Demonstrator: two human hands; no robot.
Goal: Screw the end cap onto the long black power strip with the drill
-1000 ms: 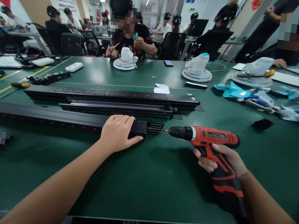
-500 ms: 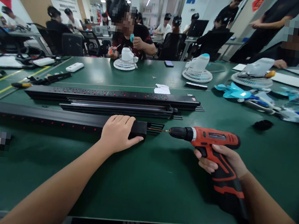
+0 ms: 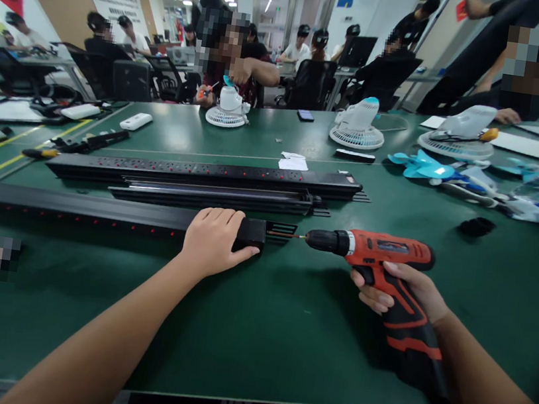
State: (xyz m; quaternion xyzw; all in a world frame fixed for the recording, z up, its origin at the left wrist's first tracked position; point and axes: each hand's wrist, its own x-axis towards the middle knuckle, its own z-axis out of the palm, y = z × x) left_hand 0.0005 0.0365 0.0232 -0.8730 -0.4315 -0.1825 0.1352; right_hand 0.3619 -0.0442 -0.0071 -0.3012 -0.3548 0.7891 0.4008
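Note:
A long black power strip (image 3: 98,206) with a row of red dots lies across the near part of the table. My left hand (image 3: 211,241) is wrapped over it close to its right end, thumb along the front side. In my right hand (image 3: 407,291) is an orange and black cordless drill (image 3: 388,249), held by its grip and pointing left. Its long thin bit (image 3: 287,235) reaches to the slotted bracket (image 3: 283,229) at the strip's end. Whether the tip sits on a screw cannot be made out.
Behind lie another black strip (image 3: 203,171) and a black rail (image 3: 220,195). White fans (image 3: 357,131), blue fan blades (image 3: 420,164), a small black part (image 3: 476,226) and a yellow-handled screwdriver (image 3: 33,153) are on the green table (image 3: 251,333). A co-worker (image 3: 238,67) handles a fan opposite.
My hands, the drill and the strip stay practically where they were. Across the table, the co-worker's raised hand has come down onto the fan.

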